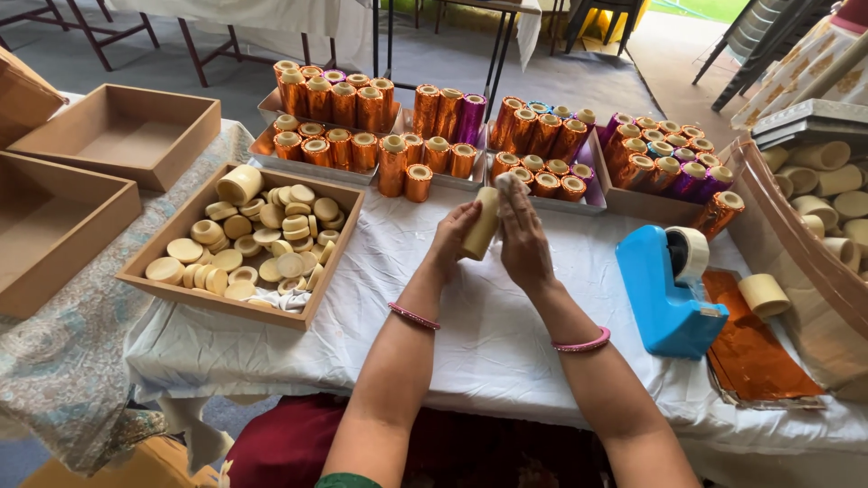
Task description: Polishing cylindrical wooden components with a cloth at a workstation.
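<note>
Slippage looked the likeliest trouble: the cream cylinder was pressed upright between the left hand and right hand, above the table, so a loosened grip could drop it onto foil-wrapped rolls.

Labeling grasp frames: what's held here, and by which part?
A cream cylinder, tilted, is pressed between both palms over the white tablecloth: left hand on its left side, right hand on its right side, fingers extended.

Bare forearms, pink bangles, green sleeve edge
</note>
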